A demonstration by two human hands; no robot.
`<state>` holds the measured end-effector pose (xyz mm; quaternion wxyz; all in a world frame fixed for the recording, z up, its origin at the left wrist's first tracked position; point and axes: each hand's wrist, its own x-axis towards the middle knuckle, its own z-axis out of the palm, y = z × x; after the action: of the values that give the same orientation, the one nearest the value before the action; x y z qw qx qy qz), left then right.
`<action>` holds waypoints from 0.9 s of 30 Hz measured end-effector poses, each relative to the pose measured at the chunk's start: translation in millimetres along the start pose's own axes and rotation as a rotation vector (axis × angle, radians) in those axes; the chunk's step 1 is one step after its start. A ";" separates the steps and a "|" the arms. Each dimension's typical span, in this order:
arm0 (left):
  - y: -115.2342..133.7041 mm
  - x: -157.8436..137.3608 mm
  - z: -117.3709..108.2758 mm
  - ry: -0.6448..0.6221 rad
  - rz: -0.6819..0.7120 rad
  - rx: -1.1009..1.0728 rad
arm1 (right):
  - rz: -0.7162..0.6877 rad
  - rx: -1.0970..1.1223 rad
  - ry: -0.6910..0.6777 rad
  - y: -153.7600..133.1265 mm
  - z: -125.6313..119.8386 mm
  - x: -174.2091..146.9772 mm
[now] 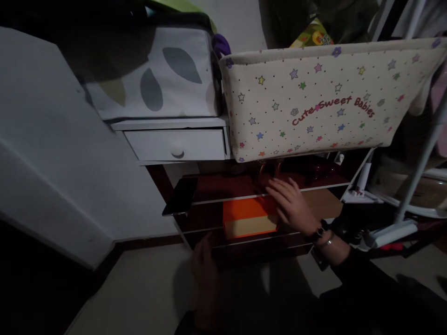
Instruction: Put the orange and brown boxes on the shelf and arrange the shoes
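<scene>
My right hand (291, 204), with a dark bracelet and a watch at the wrist, reaches in front of the shelf rack with fingers stretched out and nothing in them. Its fingers are near the upper shelf board (223, 188). Just left of and below it lies an orange box (249, 209) with a pale yellow front side, on a lower shelf. Behind the hand is a brown cardboard box (323, 203). My left hand (204, 263) is in shadow below and left of the orange box, fingers pointing up and loosely apart, apparently holding nothing.
A dark phone or tablet (181, 196) juts from the rack's left end. Above are a white drawer (176, 145), a leaf-patterned storage box (181, 74) and a star-printed fabric basket (328, 102) overhanging the shelves. A pale pole (421, 163) stands at the right, a wall (70, 153) at the left.
</scene>
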<state>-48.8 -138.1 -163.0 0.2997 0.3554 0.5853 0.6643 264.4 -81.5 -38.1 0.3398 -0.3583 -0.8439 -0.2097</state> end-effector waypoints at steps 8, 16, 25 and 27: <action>-28.8 -14.3 49.3 -0.271 -0.443 -0.489 | 0.264 -0.246 -0.087 14.5 5.0 -129.3; -32.7 -11.0 90.6 -0.093 -0.516 -0.606 | 0.134 -0.383 -0.216 14.5 46.9 -121.7; -6.5 2.4 54.1 -0.071 -0.414 -0.557 | 0.071 -0.366 -0.120 -14.8 12.1 -139.3; -2.4 5.3 44.4 -0.061 -0.380 -0.538 | 0.060 -0.276 -0.086 -27.0 -17.2 -159.2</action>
<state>-15.3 -108.4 -162.0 0.5187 0.1676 0.4354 0.7165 333.1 -183.1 -144.7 0.2571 -0.4353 -0.8097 -0.2981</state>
